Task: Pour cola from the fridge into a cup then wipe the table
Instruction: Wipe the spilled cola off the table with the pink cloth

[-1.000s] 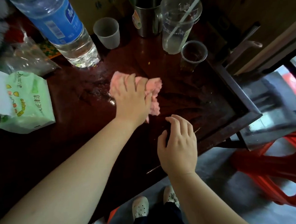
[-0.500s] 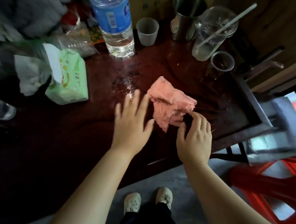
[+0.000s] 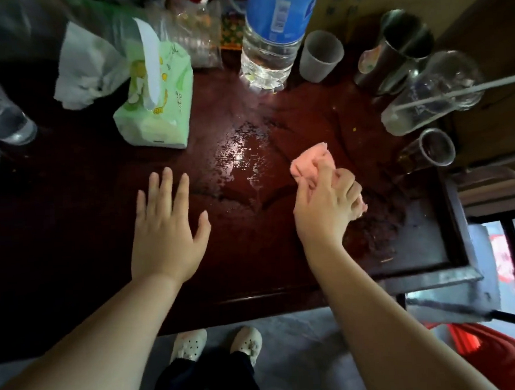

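The right hand (image 3: 326, 208) clutched the bunched pink cloth (image 3: 310, 161) beside the wet patch (image 3: 242, 159) on the tabletop (image 3: 254, 264); the left hand (image 3: 165, 230) was spread open, empty. Soft and light, the cloth likely handled best gripped as 1 wad.

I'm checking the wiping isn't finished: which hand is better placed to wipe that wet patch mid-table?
The right hand: it grips the pink cloth right beside the wet patch. The left hand is open, fingers spread, and holds nothing.

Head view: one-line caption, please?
Right hand grips a crumpled pink cloth beside a wet patch on the dark red wooden table; left hand spread open.
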Tool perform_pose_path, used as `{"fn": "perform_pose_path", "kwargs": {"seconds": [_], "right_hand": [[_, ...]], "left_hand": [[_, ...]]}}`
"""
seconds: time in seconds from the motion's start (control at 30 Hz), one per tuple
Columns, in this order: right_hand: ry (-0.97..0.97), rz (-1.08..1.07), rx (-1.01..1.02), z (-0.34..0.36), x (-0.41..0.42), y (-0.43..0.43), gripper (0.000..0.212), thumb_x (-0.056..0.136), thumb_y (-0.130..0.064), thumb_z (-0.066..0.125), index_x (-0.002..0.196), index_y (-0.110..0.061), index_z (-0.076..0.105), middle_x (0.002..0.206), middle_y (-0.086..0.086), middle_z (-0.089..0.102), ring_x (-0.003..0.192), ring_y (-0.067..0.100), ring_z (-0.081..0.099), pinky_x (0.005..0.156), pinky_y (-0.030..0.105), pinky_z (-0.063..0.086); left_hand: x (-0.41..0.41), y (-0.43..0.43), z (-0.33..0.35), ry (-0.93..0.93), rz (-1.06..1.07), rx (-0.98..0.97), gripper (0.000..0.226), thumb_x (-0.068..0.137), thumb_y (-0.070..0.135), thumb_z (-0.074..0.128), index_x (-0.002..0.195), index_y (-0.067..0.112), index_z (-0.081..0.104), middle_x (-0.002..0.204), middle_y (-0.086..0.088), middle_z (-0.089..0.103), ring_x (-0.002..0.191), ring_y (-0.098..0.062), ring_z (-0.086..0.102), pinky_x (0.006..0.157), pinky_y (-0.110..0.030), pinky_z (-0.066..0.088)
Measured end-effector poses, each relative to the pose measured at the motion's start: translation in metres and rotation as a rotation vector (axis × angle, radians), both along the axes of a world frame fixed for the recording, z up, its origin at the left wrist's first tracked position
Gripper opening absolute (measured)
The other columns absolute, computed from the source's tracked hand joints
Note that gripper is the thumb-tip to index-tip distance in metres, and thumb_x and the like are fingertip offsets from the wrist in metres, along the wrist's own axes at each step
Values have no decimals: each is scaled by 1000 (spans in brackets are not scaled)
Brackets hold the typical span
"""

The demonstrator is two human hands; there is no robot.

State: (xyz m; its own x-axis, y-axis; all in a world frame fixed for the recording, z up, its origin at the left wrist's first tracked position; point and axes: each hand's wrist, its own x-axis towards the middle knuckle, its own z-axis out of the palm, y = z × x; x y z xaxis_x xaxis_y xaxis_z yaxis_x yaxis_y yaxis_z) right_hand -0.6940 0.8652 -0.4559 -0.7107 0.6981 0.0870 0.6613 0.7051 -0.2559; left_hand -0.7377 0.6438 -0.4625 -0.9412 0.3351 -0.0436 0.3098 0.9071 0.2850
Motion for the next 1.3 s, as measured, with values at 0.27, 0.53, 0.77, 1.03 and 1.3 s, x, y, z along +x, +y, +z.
{"fn": "perform_pose_path", "kwargs": {"seconds": [0.27, 0.53, 0.77, 1.03, 1.3], "right_hand": [[-78, -178, 118, 2, -7, 62, 52, 88, -32, 50, 139, -26, 40, 121, 18, 46, 107, 37, 42, 82, 49, 40], [-43, 510, 78, 4, -30, -19, 43, 80, -34, 55, 123, -24, 52, 108, 11, 53, 93, 33, 48, 74, 45, 43], [-108, -86, 147, 6, -24, 62, 51, 90, -30, 50, 140, -27, 39, 119, 17, 47, 106, 38, 44, 80, 50, 43], [18, 613, 77, 5, -31, -50, 34, 81, -28, 61, 115, -22, 62, 106, 12, 59, 90, 33, 53, 73, 38, 35], [-81, 97, 121, 3, 6, 72, 51, 89, -26, 51, 140, -26, 43, 121, 17, 48, 106, 39, 44, 84, 51, 41]], "left_hand": [[-2, 1, 2, -25, 5, -21, 63, 93, 37, 41, 148, 7, 31, 156, -19, 21, 146, -32, 12, 119, -49, 12], [-2, 2, 7, -36, 5, -9, 69, 88, 42, 31, 147, 6, 32, 156, -18, 21, 146, -32, 12, 119, -48, 11], [-1, 1, 4, -31, 0, -8, 69, 89, 44, 29, 148, 7, 30, 157, -18, 21, 146, -31, 11, 119, -47, 10], [-1, 3, 7, -30, 20, 30, 65, 88, 33, 40, 146, 5, 35, 156, -18, 23, 146, -32, 13, 119, -47, 10], [-2, 1, 0, -6, 2, 17, 64, 90, 34, 44, 148, 7, 30, 157, -18, 21, 146, -32, 11, 119, -47, 10]]}}
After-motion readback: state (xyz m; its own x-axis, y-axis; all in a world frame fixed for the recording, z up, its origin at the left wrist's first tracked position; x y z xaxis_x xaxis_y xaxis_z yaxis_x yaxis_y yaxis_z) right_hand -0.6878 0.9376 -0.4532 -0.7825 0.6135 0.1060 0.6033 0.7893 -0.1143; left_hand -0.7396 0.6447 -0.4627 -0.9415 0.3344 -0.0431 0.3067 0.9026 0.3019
